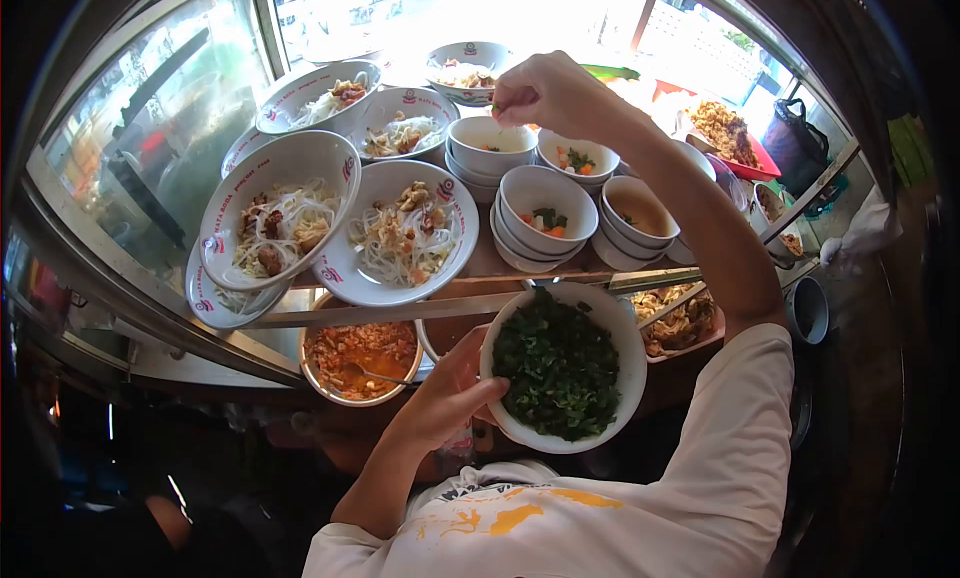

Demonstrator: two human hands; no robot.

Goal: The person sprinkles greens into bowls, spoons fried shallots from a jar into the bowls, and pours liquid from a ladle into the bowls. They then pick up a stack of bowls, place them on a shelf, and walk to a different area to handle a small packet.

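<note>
My left hand (452, 388) grips the rim of a white bowl of chopped green herbs (562, 366) and holds it low in front of me. My right hand (545, 90) is stretched out over the shelf with its fingertips pinched on a bit of the green herbs, right above a small white cup bowl (490, 143). Around that cup stand other stacked small bowls (545, 213) with bits of garnish or broth in them. Plates of white noodles with toppings (400, 236) lie to the left.
A glass shelf (500, 268) carries many noodle plates and bowls. Below it a metal bowl of red chilli sauce (360, 358) holds a spoon. Fried food sits on a red tray (735, 138) at the right. Glass panes enclose the cart.
</note>
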